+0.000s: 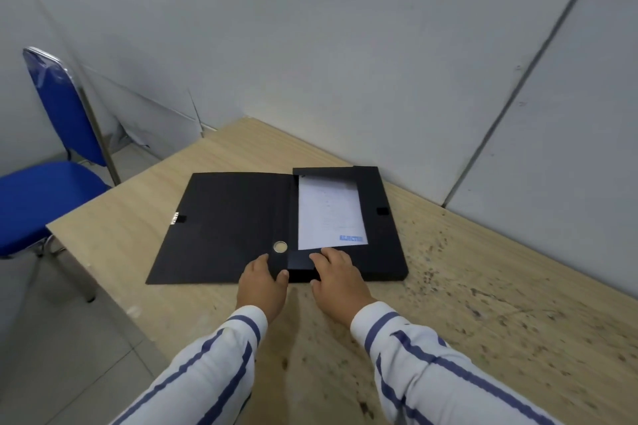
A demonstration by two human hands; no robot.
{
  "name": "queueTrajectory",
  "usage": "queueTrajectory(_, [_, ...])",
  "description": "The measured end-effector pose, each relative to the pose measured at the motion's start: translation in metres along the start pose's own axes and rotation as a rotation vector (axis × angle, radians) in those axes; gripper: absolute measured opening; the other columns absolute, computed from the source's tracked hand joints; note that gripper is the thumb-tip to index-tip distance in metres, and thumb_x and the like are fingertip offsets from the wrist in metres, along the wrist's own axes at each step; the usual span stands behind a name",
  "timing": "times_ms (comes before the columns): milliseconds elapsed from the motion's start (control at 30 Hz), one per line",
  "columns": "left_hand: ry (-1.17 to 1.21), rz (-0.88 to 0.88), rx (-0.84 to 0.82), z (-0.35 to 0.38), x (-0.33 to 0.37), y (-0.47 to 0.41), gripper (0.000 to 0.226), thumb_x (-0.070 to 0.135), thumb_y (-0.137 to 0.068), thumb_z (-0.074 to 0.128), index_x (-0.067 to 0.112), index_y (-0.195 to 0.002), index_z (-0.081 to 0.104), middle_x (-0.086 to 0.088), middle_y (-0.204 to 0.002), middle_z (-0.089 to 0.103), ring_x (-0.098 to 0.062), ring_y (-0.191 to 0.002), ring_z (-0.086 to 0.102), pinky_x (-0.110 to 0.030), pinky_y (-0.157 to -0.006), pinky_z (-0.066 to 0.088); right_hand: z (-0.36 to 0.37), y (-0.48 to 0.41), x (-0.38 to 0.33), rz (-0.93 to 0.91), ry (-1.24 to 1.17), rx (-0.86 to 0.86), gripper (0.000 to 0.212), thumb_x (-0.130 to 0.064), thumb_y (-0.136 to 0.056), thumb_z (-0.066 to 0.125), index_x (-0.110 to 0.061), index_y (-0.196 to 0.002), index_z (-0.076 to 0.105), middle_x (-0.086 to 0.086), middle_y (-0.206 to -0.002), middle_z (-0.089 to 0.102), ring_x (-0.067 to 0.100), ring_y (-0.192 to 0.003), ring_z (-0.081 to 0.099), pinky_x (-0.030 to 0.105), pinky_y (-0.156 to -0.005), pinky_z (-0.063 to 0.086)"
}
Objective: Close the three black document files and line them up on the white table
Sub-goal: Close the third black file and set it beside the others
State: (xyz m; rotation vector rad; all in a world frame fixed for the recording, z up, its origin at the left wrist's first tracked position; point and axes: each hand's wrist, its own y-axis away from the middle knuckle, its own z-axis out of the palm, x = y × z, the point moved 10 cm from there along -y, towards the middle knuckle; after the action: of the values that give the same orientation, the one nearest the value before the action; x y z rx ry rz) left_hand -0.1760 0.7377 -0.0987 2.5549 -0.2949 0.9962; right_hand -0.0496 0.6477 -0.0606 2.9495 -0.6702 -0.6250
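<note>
One black document file [228, 224] lies open on the light wooden table [483, 286]. Its lid is spread flat to the left and its box half is on the right. A white sheet [329, 214] with a blue stamp rests inside the box half. My left hand [264, 278] grips the near edge of the spine by the round finger hole, thumb on top. My right hand [333, 274] presses on the small near flap of the box half, just below the sheet. No other file is in view.
A blue chair [51, 183] stands off the table's left corner. Grey walls [345, 45] close in behind the table. The table's right part is speckled with dark marks. Tiled floor [86, 355] shows at the lower left.
</note>
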Motion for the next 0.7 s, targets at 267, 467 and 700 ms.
queueTrajectory(267, [-0.095, -0.073, -0.006, -0.042, -0.045, -0.049, 0.055, 0.036, -0.090, 0.058, 0.013, -0.137, 0.043, -0.010, -0.140, 0.047, -0.031, -0.126, 0.048, -0.046, -0.106, 0.043, 0.034, -0.042, -0.028, 0.025, 0.118, -0.065, 0.050, -0.026, -0.092, 0.049, -0.018, -0.140, 0.037, 0.008, -0.149, 0.035, 0.029, -0.136, 0.030, 0.043, -0.105, 0.034])
queueTrajectory(467, [-0.325, -0.186, 0.083, -0.084, -0.077, -0.070, 0.056, 0.040, -0.089, 0.053, 0.013, -0.137, 0.041, -0.012, -0.146, 0.040, -0.034, -0.134, 0.035, -0.049, -0.111, 0.033, 0.041, -0.051, -0.030, 0.060, 0.176, -0.057, 0.048, -0.029, -0.093, 0.048, -0.021, -0.140, 0.038, 0.006, -0.147, 0.039, 0.028, -0.134, 0.035, 0.041, -0.107, 0.033])
queueTrajectory(700, [-0.291, -0.411, 0.168, -0.116, -0.110, -0.079, 0.060, 0.037, -0.083, 0.054, 0.016, -0.137, 0.035, -0.013, -0.149, 0.028, -0.037, -0.130, 0.032, -0.049, -0.106, 0.029, 0.043, -0.057, -0.023, 0.103, 0.111, -0.076, 0.046, -0.030, -0.093, 0.050, -0.023, -0.138, 0.040, 0.003, -0.139, 0.046, 0.025, -0.129, 0.038, 0.041, -0.106, 0.032])
